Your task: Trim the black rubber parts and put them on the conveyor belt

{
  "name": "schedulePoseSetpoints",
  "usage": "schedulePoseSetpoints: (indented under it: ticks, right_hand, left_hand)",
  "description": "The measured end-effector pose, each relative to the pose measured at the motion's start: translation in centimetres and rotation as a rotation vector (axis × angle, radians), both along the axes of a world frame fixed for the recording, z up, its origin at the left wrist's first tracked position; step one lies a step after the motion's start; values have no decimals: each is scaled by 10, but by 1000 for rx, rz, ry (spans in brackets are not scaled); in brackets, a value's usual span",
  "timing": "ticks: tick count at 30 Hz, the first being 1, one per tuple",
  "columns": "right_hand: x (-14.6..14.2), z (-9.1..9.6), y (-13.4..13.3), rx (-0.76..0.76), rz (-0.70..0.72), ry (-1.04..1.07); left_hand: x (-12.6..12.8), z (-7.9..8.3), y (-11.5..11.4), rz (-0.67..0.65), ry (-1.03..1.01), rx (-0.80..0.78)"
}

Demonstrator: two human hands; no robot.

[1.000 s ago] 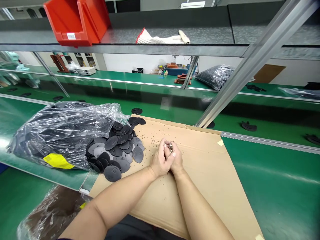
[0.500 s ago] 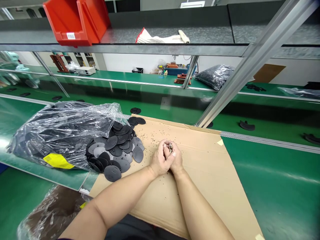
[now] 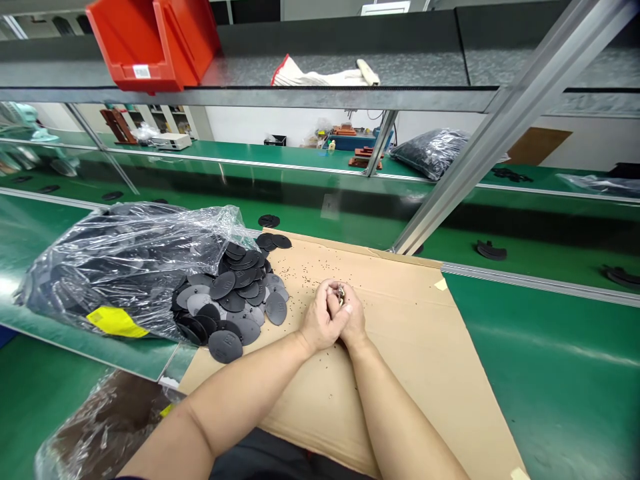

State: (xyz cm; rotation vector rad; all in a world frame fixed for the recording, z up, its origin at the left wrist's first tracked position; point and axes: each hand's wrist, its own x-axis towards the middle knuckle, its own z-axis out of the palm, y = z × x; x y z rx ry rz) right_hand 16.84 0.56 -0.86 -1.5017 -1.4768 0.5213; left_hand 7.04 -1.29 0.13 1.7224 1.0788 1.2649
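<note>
My left hand and my right hand are closed together above a cardboard sheet. A small shiny metal tool shows between them, its tip pointing away from me. It seems to sit in my right hand; most of it is covered by fingers, so its kind is unclear. My left fingers curl against the right hand, and what they grip is hidden. Tiny dark bits lie scattered on the cardboard around the hands. Left of them, black oval plates are heaped at the mouth of a clear plastic bag.
Beyond the cardboard runs a green belt with black curved parts on it. A slanted metal post rises at the right. Overhead, a shelf carries a red bin and a glove. A plastic-lined box stands lower left.
The black parts on the green belt have shifted slightly left. My hands keep almost the same closed pose and place.
</note>
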Motion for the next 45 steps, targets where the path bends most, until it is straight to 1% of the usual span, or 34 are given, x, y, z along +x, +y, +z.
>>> schedulePoseSetpoints:
  ticks: [14, 23, 30, 32, 34, 36, 37, 38, 40, 41, 43, 45]
  right_hand:
    - [0, -2, 0, 8, 6, -2]
    - [-3, 1, -1, 44, 5, 37]
    - [-4, -2, -3, 21, -35, 39]
    - [-5, -6, -5, 16, -35, 96]
    - [-6, -8, -6, 5, -59, 227]
    - [-5, -6, -1, 25, -113, 344]
    - [-3, -3, 5, 49, -145, 356]
    - [0, 2, 14, 75, -176, 325]
    - [12, 19, 37, 100, -223, 137]
    - [21, 29, 51, 75, -244, 4]
    - [39, 52, 78, 44, -238, -344]
    - [52, 70, 106, -6, -163, -699]
  left_hand:
    - [0, 0, 0, 6, 14, 6]
    - [0, -3, 0, 15, 29, 2]
    - [1, -4, 0, 33, 58, 10]
    - [2, -5, -2, 46, 54, 8]
    - [2, -6, -4, 36, 23, -4]
    - [3, -7, -3, 8, -38, -15]
    - [4, -8, -2, -4, -74, -22]
    - [4, -9, -1, -11, -104, -30]
    - [7, -11, 3, -13, -145, -53]
    - [8, -11, 3, -15, -157, -73]
    - [10, -10, 2, -15, -168, -132]
    - [9, -7, -3, -7, -161, -209]
